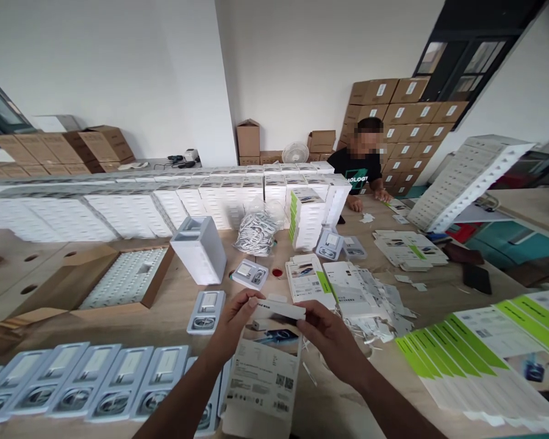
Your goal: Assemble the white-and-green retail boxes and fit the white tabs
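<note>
With my left hand (235, 320) and right hand (324, 332) pinching the upper end of the printed carton (263, 372) over the tabletop (324, 411), I seem to be shaping its flap, and squaring the sides probably calls for light, even pressure

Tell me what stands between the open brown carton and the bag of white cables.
A tall pale stack of trays stands between carton and bag in the head view.

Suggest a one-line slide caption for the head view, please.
The left hand and right hand hold a printed carton beside a row of filled trays, with a co-worker across the table.
</note>
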Available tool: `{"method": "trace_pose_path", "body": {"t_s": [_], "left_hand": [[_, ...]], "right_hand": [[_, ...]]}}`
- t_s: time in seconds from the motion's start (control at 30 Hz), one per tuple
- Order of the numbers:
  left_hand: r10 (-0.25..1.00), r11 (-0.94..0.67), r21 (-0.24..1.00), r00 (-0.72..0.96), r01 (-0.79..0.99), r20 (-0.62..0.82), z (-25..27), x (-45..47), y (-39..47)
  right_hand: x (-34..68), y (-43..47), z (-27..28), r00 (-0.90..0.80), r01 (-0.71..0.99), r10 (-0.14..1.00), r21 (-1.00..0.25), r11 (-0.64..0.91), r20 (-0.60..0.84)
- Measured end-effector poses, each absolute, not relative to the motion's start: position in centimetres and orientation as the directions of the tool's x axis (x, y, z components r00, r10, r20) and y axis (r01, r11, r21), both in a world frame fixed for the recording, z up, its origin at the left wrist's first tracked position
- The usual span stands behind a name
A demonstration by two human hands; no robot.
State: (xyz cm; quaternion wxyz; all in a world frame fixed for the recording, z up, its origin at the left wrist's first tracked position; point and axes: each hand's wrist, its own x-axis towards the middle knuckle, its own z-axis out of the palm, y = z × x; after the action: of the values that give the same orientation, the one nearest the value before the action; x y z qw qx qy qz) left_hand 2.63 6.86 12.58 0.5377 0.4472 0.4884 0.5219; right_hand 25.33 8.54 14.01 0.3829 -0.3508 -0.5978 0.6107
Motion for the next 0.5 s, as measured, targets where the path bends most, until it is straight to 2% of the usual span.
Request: {"method": "trace_pose_path", "body": {"t_s": [0.13, 0.3, 0.37, 0.5], "left_hand": [[0.992, 0.120, 0.973, 0.066, -0.197, -0.109, 12.2, 2.8, 7.1], [0.979, 0.173, 0.978, 0.131, -0.117, -0.157, 12.5, 3.3, 7.3], [0.974, 0.208, 0.966, 0.128, -0.155, -0.189, 12.6, 3.9, 7.1], [0.971, 0.232, 0.905, 0.022, -0.357, -0.240, 12.2, 5.7, 7.2]], "right_hand": [[25.3, 8.9, 14.1, -0.454, -0.156, 0.888, -0.976, -0.155, -0.068], [24.9, 9.7, 12.8, -0.330, -0.195, 0.916, -0.933, -0.303, -0.228], [24.7, 10.0, 12.0, -0.284, -0.164, 0.933, -0.947, -0.275, -0.222], [24.5, 10.3, 10.9, -0.223, -0.026, 0.973, -0.998, -0.060, -0.053]]}}
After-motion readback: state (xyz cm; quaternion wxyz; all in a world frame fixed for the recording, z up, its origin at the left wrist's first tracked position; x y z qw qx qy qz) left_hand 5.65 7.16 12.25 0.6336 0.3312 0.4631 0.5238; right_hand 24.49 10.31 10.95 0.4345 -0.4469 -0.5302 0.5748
